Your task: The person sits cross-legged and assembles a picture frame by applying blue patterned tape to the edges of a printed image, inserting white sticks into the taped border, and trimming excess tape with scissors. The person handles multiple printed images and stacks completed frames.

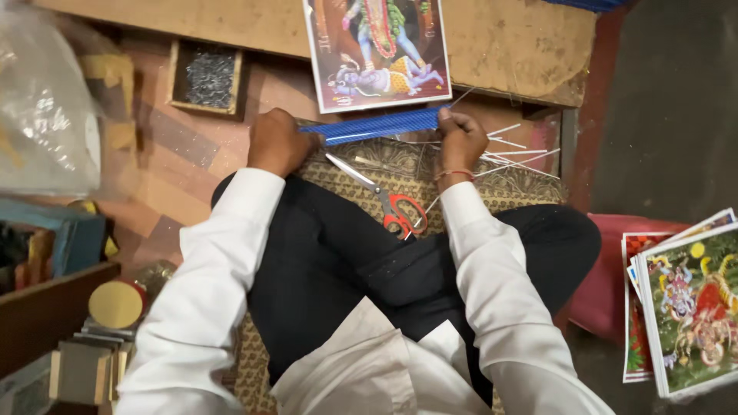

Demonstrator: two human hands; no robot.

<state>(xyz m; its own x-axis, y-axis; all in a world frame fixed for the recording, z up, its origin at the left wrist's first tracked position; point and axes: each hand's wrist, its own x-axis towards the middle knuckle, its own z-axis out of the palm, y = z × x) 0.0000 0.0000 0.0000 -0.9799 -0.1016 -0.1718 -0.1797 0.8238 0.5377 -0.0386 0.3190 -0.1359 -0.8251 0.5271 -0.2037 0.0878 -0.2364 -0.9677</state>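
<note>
At the far left a clear plastic bag (pixel 42 100) blurs the corner, and below it sit a blue box (pixel 77 238), a gold disc (pixel 115 304) and a few small wooden blocks (pixel 81 369). Higher up, a shallow wooden tray (pixel 206 78) holds a heap of small dark nails. The person sits cross-legged in white sleeves and dark trousers on a patterned mat (pixel 400 173). The left hand (pixel 278 143) is closed around the left end of a blue strip (pixel 377 125), and the right hand (pixel 460 138), with a red thread at its wrist, pinches the right end; the 2 hands are well apart, holding the strip nearly level, tilted slightly up to the right, just below a printed picture (pixel 377 50) that lies on a wooden board (pixel 523 46). Scissors (pixel 384 198) with red handles lie on the mat between the forearms, blades pointing up-left. Thin white sticks (pixel 515 154) are scattered just right of the right hand. At the far right a stack of prints (pixel 684 307) rests beside a red cloth (pixel 615 269).
</note>
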